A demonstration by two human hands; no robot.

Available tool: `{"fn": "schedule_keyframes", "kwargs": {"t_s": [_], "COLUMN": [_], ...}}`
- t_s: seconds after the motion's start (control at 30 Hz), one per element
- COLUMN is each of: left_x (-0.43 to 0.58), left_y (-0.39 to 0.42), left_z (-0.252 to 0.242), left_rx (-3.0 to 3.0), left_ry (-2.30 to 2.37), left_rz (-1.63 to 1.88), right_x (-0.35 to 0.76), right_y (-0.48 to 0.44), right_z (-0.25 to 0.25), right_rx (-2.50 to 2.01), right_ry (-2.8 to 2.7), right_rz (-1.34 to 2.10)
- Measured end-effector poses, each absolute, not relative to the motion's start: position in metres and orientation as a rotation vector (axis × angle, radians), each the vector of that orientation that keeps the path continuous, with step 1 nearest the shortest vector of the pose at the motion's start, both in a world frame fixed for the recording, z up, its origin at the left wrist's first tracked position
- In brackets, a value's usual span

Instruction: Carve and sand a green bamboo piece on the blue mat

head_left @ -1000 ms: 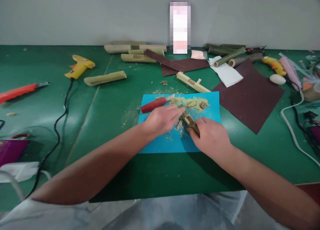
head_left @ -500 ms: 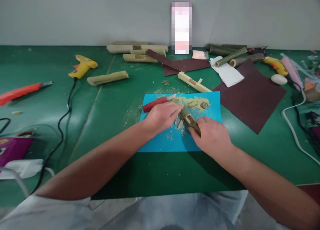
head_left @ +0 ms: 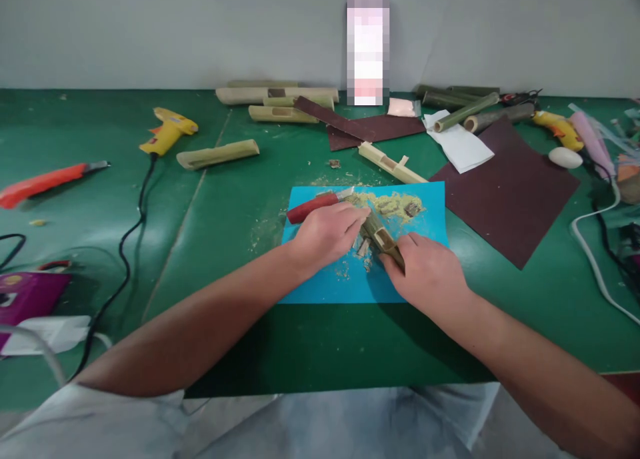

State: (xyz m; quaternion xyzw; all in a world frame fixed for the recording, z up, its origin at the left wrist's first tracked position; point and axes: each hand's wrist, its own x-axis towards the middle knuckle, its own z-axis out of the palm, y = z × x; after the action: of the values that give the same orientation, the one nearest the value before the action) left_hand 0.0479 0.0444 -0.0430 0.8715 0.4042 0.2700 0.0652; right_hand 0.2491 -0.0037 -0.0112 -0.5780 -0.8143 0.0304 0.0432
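Observation:
A short bamboo tube (head_left: 377, 228) with a rectangular window cut in its side lies slantwise between my hands, over a blue sheet (head_left: 320, 287). My right hand (head_left: 431, 267) is wrapped round its near end. My left hand (head_left: 327, 236) is closed at the far end, its fingertips pressed against the bamboo; whether anything small is under them is hidden. Just beyond my left hand lies a red-handled knife (head_left: 314, 207), its blade pointing right. Pale green shavings (head_left: 393, 204) are heaped behind the tube, and small bamboo chips (head_left: 363, 248) lie beside it.
Cut bamboo lengths (head_left: 218, 154) lie at the back. Left are a yellow glue gun (head_left: 170, 131) with a black cord and an orange cutter (head_left: 47, 184). Right are brown sheets (head_left: 515, 209), folded white paper (head_left: 463, 144), a white egg-shaped object (head_left: 565, 157) and another glue gun (head_left: 559, 130).
The whole view has shifted slightly. Both hands keep the same hold on the bamboo tube, and nothing else has visibly moved.

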Motion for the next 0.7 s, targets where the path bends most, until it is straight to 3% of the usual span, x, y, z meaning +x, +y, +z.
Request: {"fn": "schedule_keyframes", "kwargs": {"t_s": [0.7], "left_x": [0.043], "left_y": [0.055], "left_z": [-0.046], "left_rx": [2.509], "left_ry": [1.127], "left_rz": [0.979], "right_x": [0.249], "right_y": [-0.003], "right_z": [-0.011], "right_rx": [-1.793], "right_ry": [-2.490], "right_rz": [0.131]}}
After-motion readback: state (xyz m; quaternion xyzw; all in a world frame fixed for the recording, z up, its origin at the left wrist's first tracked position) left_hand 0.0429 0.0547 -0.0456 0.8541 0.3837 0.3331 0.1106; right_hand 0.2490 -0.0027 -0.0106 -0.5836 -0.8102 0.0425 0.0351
